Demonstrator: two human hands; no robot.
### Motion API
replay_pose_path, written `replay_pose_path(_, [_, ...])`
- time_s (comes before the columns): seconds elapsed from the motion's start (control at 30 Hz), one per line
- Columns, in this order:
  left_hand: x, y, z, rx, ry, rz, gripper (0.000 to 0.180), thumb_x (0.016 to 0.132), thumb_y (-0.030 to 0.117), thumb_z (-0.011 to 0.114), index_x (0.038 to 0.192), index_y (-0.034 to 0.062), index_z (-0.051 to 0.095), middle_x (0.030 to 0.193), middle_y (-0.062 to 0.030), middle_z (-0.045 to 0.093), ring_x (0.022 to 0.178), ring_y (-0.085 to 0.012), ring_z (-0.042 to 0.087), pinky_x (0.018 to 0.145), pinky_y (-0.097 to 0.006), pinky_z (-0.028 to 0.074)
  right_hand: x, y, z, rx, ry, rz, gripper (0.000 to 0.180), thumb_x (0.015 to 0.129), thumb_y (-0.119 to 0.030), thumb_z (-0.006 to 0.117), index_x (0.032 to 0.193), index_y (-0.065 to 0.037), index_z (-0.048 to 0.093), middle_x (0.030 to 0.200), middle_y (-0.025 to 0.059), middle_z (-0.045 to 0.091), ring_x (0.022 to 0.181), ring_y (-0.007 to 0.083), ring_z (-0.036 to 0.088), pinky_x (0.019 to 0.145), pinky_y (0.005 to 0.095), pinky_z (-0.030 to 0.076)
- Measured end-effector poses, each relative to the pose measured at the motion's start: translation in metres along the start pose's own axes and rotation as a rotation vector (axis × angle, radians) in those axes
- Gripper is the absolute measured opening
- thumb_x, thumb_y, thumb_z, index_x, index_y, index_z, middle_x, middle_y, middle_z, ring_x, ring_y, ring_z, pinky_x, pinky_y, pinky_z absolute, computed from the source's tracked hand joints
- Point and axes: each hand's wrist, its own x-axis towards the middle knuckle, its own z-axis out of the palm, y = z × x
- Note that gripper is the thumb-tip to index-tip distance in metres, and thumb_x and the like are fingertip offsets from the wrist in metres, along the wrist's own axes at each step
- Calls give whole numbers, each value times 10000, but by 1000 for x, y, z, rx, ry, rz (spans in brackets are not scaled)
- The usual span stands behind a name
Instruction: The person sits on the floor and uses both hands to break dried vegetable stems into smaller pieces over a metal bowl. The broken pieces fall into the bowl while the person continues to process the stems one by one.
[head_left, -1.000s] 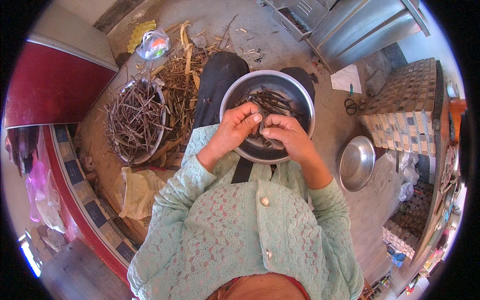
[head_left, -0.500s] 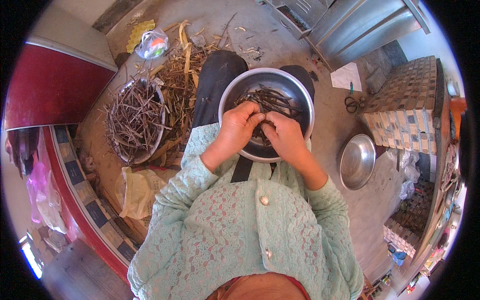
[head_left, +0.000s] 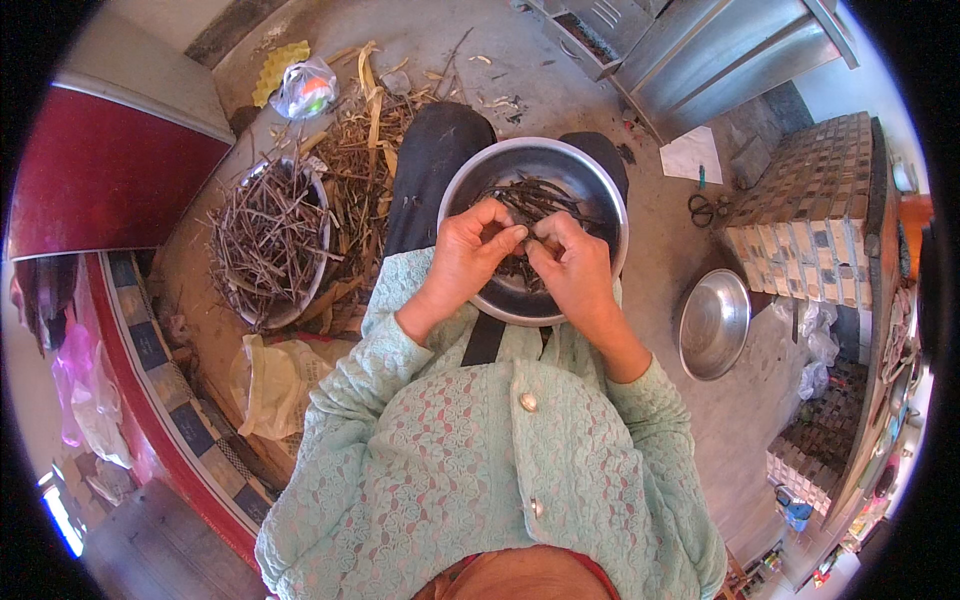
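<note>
A metal basin [head_left: 605, 285] rests on my lap, and a loose heap of thin, dark, dried stem-like pieces [head_left: 545, 198] lies in it. Above the heap, my left hand [head_left: 473, 243] and my right hand [head_left: 575, 258] meet almost fingertip to fingertip. Each has thumb and forefinger pinched together. Whatever is between them is small and dark, mostly covered by the fingers, and blends with the heap below.
To my left stands a basin piled with dry brown twigs [head_left: 268, 235], beside a litter of straw and husks [head_left: 350, 170]. A yellowish plastic bag [head_left: 275, 385] lies nearer. On my right are an empty metal basin [head_left: 715, 325], scissors [head_left: 703, 209], white paper [head_left: 692, 154] and a tiled block [head_left: 800, 210].
Both hands have shifted slightly, and the fingertips have drawn a little apart. The left hand has turned so its thumb and forefinger show more. The basins stay in place.
</note>
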Motion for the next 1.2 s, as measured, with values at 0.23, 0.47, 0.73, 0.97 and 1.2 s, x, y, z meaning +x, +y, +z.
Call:
replay_pose_path(0.23, [0, 7, -1, -244, -18, -130, 106, 842, -17, 611, 894, 51, 547, 776, -5, 604, 655, -65, 590, 602, -198, 485, 5, 6, -4, 116, -119, 32, 145, 758, -56, 647, 869, -15, 561, 615, 120, 601, 516, 134, 576, 496, 271, 436])
replay_pose_path(0.47, [1, 0, -8, -201, -83, -154, 121, 827, -19, 629, 889, 49, 550, 819, 16, 593, 717, -43, 567, 641, -190, 470, 5, 4, -5, 152, -115, 56, 132, 750, -63, 666, 808, 5, 569, 609, 75, 598, 531, 84, 542, 492, 252, 424])
replay_pose_path(0.73, [-4, 4, -1, -107, -15, -65, 148, 812, -33, 627, 866, 63, 528, 809, 42, 558, 724, -13, 516, 644, -176, 438, 5, 4, -4, 216, -127, 112, 142, 738, -53, 680, 764, 5, 554, 602, 46, 577, 531, 61, 501, 487, 230, 408])
replay_pose_path(0.97, [-3, 8, -1, -57, -19, -41, 136, 833, -19, 609, 936, 52, 555, 790, 57, 552, 701, -6, 496, 606, -176, 421, 7, 12, -7, 366, -207, 172, 117, 759, -43, 657, 773, -12, 545, 624, 0, 554, 552, 40, 469, 484, 217, 378])
replay_pose_path(1.2, [-6, 11, 0, -40, -13, -107, 161, 868, 36, 608, 1029, 37, 615, 768, 24, 595, 656, -32, 520, 594, -186, 438, 7, 9, -11, 443, -214, 226, 79, 808, -37, 609, 826, -20, 533, 667, -20, 524, 586, 34, 442, 503, 204, 350])
